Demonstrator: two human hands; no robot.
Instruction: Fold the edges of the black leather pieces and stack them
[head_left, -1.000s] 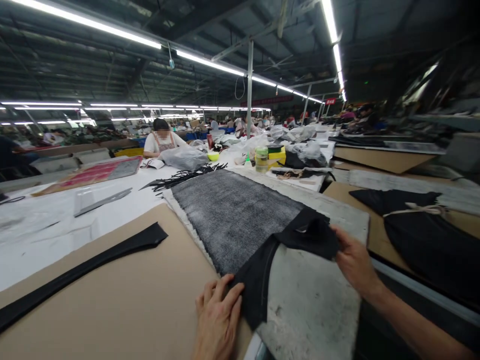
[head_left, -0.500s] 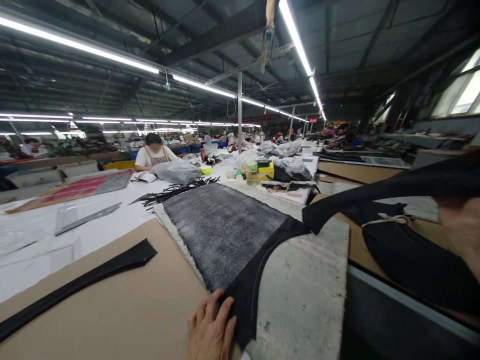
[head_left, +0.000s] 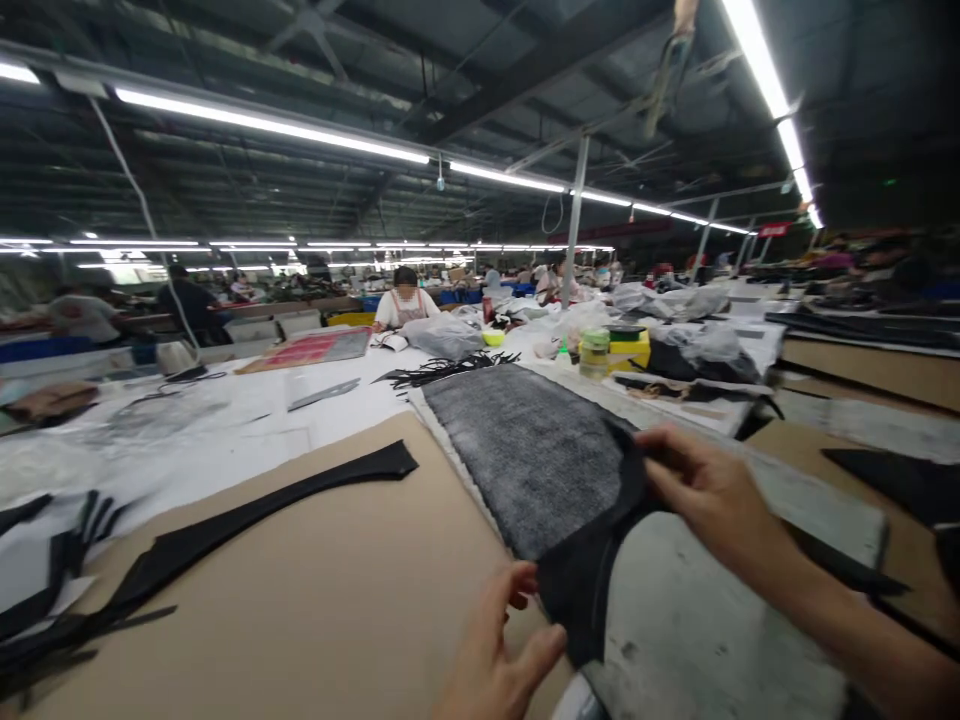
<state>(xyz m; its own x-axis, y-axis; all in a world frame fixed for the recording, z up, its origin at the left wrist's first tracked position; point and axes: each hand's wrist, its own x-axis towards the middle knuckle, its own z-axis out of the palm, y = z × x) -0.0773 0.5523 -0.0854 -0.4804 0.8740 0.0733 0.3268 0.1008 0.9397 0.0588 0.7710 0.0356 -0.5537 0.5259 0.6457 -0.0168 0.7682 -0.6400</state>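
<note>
Black fabric (head_left: 576,592) curves along the near edge of the grey sheet (head_left: 517,440) — right hand (head_left: 712,488) pinching its far part, left hand (head_left: 496,650) beside its near end, fingers parted and empty — so a one-sided pull could skew or crease it.

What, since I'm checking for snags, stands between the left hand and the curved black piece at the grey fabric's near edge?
Nothing visible: the left hand is close beside the curved black piece; whether they touch is unclear. The right hand holds the piece farther along.
</note>
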